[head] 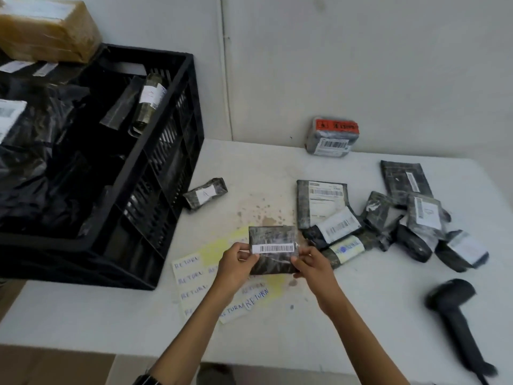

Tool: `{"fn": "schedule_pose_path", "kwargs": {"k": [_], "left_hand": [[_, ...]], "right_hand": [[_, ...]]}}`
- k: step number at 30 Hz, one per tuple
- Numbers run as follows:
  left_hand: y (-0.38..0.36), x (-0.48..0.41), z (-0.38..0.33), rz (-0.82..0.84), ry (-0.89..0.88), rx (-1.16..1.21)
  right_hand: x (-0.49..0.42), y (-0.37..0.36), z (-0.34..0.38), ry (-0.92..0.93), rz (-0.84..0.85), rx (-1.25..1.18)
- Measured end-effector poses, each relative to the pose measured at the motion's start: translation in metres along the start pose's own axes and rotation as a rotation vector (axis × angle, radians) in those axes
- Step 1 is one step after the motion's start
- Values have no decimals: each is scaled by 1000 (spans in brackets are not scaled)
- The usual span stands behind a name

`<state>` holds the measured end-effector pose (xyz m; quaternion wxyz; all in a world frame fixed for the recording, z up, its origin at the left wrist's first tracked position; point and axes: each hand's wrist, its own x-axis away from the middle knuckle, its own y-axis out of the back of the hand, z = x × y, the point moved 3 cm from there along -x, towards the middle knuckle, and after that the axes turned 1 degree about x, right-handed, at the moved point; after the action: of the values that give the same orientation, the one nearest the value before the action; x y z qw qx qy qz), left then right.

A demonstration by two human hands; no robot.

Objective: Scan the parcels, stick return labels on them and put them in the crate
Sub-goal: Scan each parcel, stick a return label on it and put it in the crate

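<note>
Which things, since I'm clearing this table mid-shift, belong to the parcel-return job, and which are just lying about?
Job in hand:
- held parcel, gripped by left hand and right hand
- parcel pile
- return labels
- scanner
- crate

Lying about:
- brown box beyond the crate
- stain on the table

A small black parcel (273,250) with a barcode strip is held up at centre frame, over handwritten RETURN labels (191,275). Other parcels (322,201) lie right; black crate (166,176) left; barcode scanner (449,298) lower right.
</note>
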<state>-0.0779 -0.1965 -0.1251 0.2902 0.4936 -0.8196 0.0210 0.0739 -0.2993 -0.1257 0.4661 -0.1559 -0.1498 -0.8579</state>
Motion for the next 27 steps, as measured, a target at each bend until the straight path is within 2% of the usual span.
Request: {"fn": "schedule_pose_path", "kwargs": {"k": [3,6,8,11,15,19,22,24,27], "left_hand": [[-27,20,15,-2,-84,-142],[-46,39,30,-64,-301,-451],[-54,49,41,-62,-368,-668],[-63,56,59,9,-354,-890],[-71,56,71,74,-309,-1052],[-79,57,64,5,-406,-1031],[-93,61,51,-1,-512,-778],[-105,62,45,31,-446,-549],[-118,61,44,49,-215,-254]], "right_hand": [[30,40,-30,-19,-72,33],[53,71,-56,-39,-123,77],[61,85,-71,-53,-157,110],[63,98,-89,-58,-224,202],[61,100,-95,-57,-306,294],[58,96,-95,-79,-302,212],[57,93,-96,-96,-294,91],[59,91,-95,-95,-285,44],[61,88,-91,-82,-268,-6]]}}
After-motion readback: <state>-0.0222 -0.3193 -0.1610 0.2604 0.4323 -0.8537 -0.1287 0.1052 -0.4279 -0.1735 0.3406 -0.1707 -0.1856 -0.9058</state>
